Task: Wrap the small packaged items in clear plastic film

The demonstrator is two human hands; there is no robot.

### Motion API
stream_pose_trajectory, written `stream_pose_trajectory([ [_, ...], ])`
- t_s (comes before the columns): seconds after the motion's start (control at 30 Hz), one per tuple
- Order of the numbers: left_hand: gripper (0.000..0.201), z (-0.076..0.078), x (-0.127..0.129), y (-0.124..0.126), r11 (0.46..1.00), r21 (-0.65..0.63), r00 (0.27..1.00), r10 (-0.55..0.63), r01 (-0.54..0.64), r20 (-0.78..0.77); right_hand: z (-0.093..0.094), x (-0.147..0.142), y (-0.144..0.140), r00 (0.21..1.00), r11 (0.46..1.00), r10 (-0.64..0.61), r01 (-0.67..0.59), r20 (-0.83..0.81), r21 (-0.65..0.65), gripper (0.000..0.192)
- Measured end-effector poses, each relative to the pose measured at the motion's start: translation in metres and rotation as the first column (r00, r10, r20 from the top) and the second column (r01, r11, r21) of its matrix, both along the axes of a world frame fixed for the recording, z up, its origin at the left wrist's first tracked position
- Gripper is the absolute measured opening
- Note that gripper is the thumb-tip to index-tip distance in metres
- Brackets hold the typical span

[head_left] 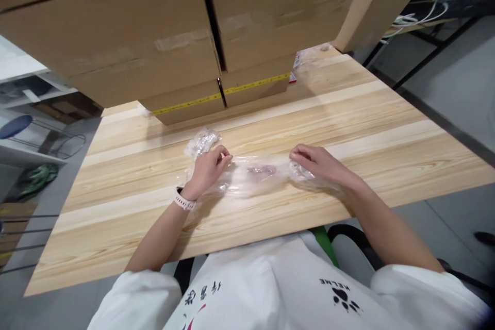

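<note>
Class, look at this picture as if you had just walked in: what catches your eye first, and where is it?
First, the two hands at the middle of the wooden table: the left hand and right hand hold the ends of a clear plastic bag with something purplish inside. Behind them, large cardboard boxes fill the table's far edge, and a second crumpled bag lies by the left hand.

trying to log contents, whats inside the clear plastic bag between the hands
Inside the clear plastic bag a small purplish item shows near the middle. The left hand and right hand cover both ends, and the film blurs what it is.
</note>
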State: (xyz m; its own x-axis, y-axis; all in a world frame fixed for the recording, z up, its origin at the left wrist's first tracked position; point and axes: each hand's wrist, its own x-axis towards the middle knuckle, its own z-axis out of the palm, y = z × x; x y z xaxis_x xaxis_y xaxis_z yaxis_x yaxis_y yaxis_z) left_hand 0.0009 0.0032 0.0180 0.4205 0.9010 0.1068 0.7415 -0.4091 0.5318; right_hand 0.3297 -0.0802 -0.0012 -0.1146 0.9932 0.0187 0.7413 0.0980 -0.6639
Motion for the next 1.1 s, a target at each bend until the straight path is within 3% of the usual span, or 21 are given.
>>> stream_pose_trajectory([
  [0.07, 0.010, 0.003, -0.001, 0.000, 0.987, 0.157, 0.999, -0.002, 0.009, -0.049, 0.002, 0.005, 0.003, 0.990, 0.994, -0.088, 0.080, 0.107, 0.071, 0.024],
  [0.13, 0.012, 0.008, 0.000, -0.008, 0.947, 0.317, 0.999, -0.042, 0.047, -0.023, 0.009, 0.006, 0.000, 0.960, 0.953, -0.203, 0.148, 0.192, 0.263, 0.024],
  [0.17, 0.012, 0.011, 0.003, -0.017, 0.932, 0.351, 0.995, -0.102, 0.094, 0.004, 0.014, 0.004, -0.003, 0.959, 0.928, -0.213, 0.138, 0.189, 0.345, 0.024],
  [0.23, 0.012, 0.016, 0.011, -0.040, 0.914, 0.323, 0.960, -0.275, 0.247, 0.043, 0.024, -0.004, -0.013, 0.990, 0.912, -0.076, 0.021, 0.120, 0.409, 0.024],
  [0.3, 0.014, 0.015, 0.022, -0.064, 0.876, 0.238, 0.901, -0.433, 0.420, 0.003, 0.029, -0.017, -0.020, 0.984, 0.910, 0.173, -0.177, 0.044, 0.376, 0.023],
  [0.4, 0.008, 0.001, 0.035, -0.089, 0.840, 0.181, 0.859, -0.492, 0.512, -0.145, 0.020, -0.035, -0.023, 0.921, 0.889, 0.388, -0.385, 0.041, 0.248, 0.023],
  [0.5, 0.014, -0.016, 0.035, -0.097, 0.830, 0.192, 0.847, -0.482, 0.524, -0.225, 0.001, -0.039, -0.016, 0.918, 0.911, 0.384, -0.394, 0.097, 0.124, 0.035],
  [0.6, 0.016, -0.023, 0.028, -0.098, 0.821, 0.145, 0.827, -0.518, 0.553, -0.219, -0.013, -0.032, -0.007, 0.940, 0.936, 0.329, -0.337, 0.089, 0.100, 0.048],
  [0.77, 0.015, -0.016, 0.023, -0.101, 0.817, 0.060, 0.812, -0.557, 0.574, -0.176, -0.012, -0.030, 0.009, 0.955, 0.951, 0.282, -0.290, 0.091, 0.102, 0.048],
  [0.97, 0.020, -0.005, 0.020, -0.103, 0.813, -0.034, 0.796, -0.577, 0.581, -0.181, -0.004, -0.029, 0.018, 0.958, 0.961, 0.278, -0.276, 0.068, -0.032, 0.048],
  [1.1, 0.016, 0.002, 0.014, -0.092, 0.846, 0.071, 0.848, -0.530, 0.529, 0.005, -0.005, -0.023, 0.018, 0.970, 0.971, 0.233, -0.236, 0.071, 0.028, 0.046],
])
